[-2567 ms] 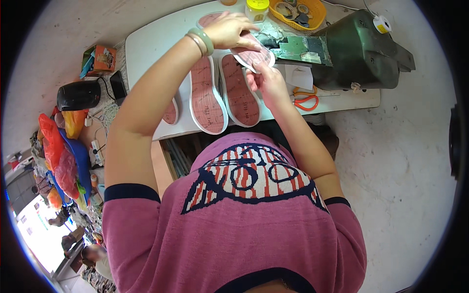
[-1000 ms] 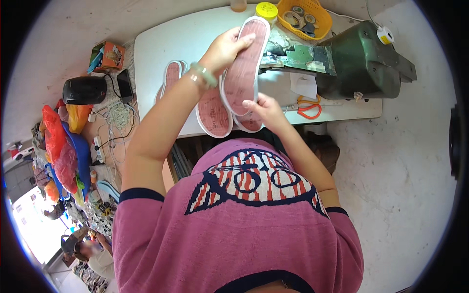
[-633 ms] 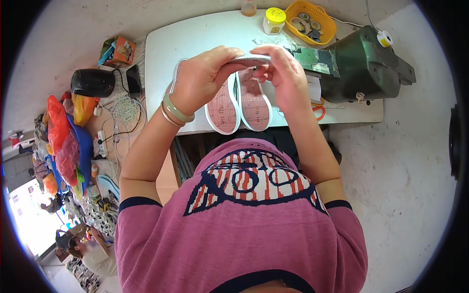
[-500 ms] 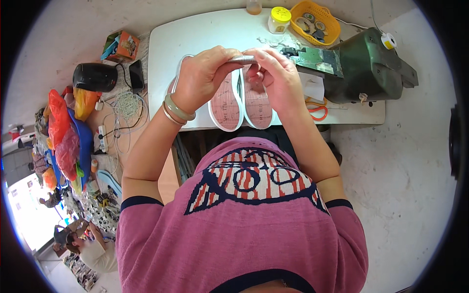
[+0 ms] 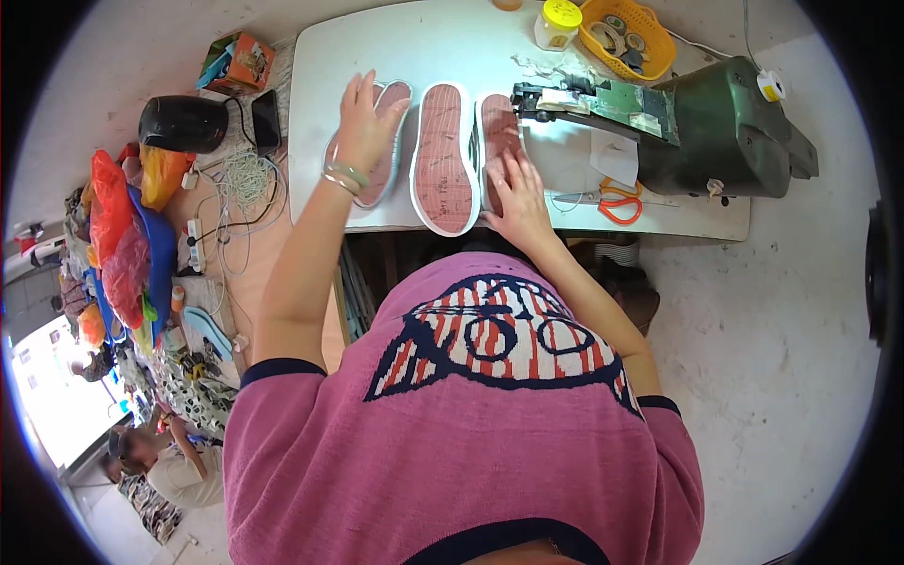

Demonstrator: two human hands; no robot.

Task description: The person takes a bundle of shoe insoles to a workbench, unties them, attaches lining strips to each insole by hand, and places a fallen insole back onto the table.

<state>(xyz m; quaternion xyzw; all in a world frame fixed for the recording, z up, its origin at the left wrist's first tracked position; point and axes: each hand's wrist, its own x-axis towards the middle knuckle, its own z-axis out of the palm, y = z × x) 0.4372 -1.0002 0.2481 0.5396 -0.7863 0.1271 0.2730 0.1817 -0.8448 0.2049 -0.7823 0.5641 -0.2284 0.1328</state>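
Three shoe soles with pinkish-brown printed insides and white rims lie on the white table: a left one (image 5: 399, 92), a middle one (image 5: 443, 155) and a right one (image 5: 494, 115). My left hand (image 5: 367, 130) is over the left sole, fingers stretched and thumb apart, gripping nothing; it covers part of that sole. Fingers spread, my right hand (image 5: 521, 202) rests at the lower part of the right sole and hides some of it. Whether the left palm touches its sole I cannot tell.
A green sewing machine (image 5: 725, 127) reaches in from the right, its arm end close to the right sole. Orange-handled scissors (image 5: 621, 202) lie right of my right hand. Farther back stand a yellow-lidded jar (image 5: 557, 24) and a yellow basket (image 5: 650, 58). A black device (image 5: 184, 124) is at left.
My hands were together above the soles, holding a thin greyish thing. They have parted and come down, the left toward the left sole, the right toward the right one. Neither holds that thing now.
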